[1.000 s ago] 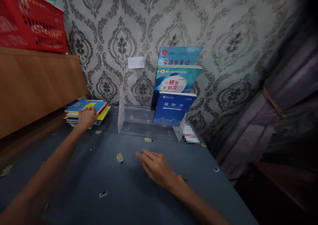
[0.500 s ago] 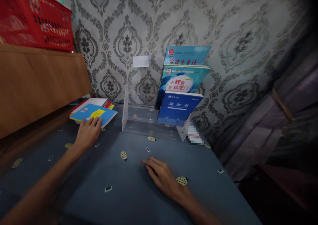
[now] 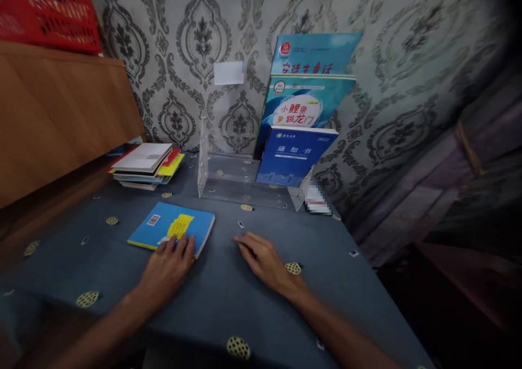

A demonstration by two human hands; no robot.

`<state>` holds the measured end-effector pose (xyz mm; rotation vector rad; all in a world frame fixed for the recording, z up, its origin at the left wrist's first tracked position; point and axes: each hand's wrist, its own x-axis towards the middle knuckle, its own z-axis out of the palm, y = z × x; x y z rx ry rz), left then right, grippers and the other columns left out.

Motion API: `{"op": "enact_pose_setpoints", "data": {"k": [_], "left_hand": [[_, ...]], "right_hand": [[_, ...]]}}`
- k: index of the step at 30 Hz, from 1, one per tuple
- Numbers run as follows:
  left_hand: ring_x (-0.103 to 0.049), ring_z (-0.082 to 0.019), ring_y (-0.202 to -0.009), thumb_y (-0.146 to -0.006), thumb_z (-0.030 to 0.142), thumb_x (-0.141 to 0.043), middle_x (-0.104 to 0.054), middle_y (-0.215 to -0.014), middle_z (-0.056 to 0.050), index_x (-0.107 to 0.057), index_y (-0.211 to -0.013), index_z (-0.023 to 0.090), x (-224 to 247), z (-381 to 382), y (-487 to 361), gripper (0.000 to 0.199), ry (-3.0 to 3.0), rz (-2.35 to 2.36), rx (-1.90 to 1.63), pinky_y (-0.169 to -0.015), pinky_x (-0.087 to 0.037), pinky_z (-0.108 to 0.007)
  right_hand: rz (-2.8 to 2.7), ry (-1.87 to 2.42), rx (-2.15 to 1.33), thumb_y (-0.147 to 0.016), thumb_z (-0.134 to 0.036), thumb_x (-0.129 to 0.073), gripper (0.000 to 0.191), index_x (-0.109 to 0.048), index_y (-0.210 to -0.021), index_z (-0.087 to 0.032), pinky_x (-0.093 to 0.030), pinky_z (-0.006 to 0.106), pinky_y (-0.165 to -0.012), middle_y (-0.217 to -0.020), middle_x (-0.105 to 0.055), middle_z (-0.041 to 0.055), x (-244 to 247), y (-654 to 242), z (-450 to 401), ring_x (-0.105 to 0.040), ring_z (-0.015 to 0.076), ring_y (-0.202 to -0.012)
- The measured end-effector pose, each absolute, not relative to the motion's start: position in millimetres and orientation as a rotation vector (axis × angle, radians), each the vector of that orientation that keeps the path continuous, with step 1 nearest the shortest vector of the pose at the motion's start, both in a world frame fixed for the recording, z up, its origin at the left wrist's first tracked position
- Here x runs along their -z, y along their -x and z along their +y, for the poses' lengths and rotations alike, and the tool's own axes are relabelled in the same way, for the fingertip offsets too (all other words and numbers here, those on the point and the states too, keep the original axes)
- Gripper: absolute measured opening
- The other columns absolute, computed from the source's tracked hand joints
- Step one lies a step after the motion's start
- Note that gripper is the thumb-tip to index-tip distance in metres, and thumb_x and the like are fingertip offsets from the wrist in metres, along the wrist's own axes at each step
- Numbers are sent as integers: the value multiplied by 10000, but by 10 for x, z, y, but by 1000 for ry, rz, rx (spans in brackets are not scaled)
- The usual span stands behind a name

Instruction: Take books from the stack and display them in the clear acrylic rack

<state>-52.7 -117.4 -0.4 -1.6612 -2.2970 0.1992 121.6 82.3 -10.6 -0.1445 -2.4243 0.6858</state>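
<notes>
A blue book (image 3: pixel 163 217) with a yellow patch and a barcode lies flat on the dark cloth. On its near edge rest the fingers of my left hand (image 3: pixel 171 263), slightly spread; the thumb is not clearly seen. My right hand (image 3: pixel 263 257) is on the cloth to the right of the book, fingers loosely bent, nothing visible in it. Behind stands a clear acrylic rack (image 3: pixel 244 189). At its right side a dark blue booklet (image 3: pixel 296 157) leans in front of a teal book (image 3: pixel 305 105) and another blue-green book (image 3: pixel 314 54).
A stack of books (image 3: pixel 142 165) sits at the left beside a wooden cabinet (image 3: pixel 65 124), which carries a red basket (image 3: pixel 53 16). A blurred white item (image 3: pixel 318 201) lies right of the rack. A curtain hangs at the right.
The blue book has come off the stack toward me, with my left hand on it. The view has shifted a little; my right hand stays in nearly the same place.
</notes>
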Motion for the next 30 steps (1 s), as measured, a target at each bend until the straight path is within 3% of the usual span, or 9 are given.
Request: {"op": "enact_pose_setpoints", "data": {"k": [6, 12, 18, 24, 30], "left_hand": [[-591, -349, -1221, -960, 186, -473, -605, -1351, -184, -558, -1362, 170, -10, -863, 94, 411, 1864, -2228, -91, -928, -553, -496], [-564, -335, -1271, -983, 398, -492, -634, -1340, -152, -587, -1330, 168, -48, -786, -312, 428, 2199, -2026, 57, -983, -524, -473], [-544, -260, -1317, -980, 148, -376, -575, -1423, -127, -584, -1348, 173, -275, -682, 307, 423, 2099, -2281, 28, -1106, -439, -434], [-578, -239, -1282, -975, 220, -386, -566, -1442, -73, -573, -1368, 244, -207, -641, 977, 436, 1758, -2579, 207, -1055, -480, -395], [-601, -258, -1245, -974, 262, -329, -599, -1405, -92, -600, -1339, 169, 44, -671, 1119, 464, 1798, -2455, 421, -1072, -467, -425]], "right_hand": [[-2295, 192, -717, -988, -222, -455, 276, -669, -1162, -235, -565, 388, -881, -1040, -701, 90, -3, -1220, 814, -667, 218, -980], [-2385, 135, -758, -1011, -274, -430, 305, -632, -1233, -217, -523, 454, -997, -1166, -701, 99, -12, -1252, 777, -636, 231, -1118], [-2516, 122, -698, -1015, -285, -440, 382, -524, -1378, -203, -481, 497, -1070, -1361, -607, 143, 161, -1244, 802, -563, 251, -1275], [-2616, 89, -623, -985, -282, -514, 381, -557, -1343, -159, -462, 507, -1085, -1379, -590, 165, 121, -1191, 815, -549, 264, -1290], [-2830, 225, -547, -987, -343, -513, 479, -515, -1414, -127, -269, 538, -1205, -1501, -477, 175, 8, -1108, 808, -394, 275, -1435]]}}
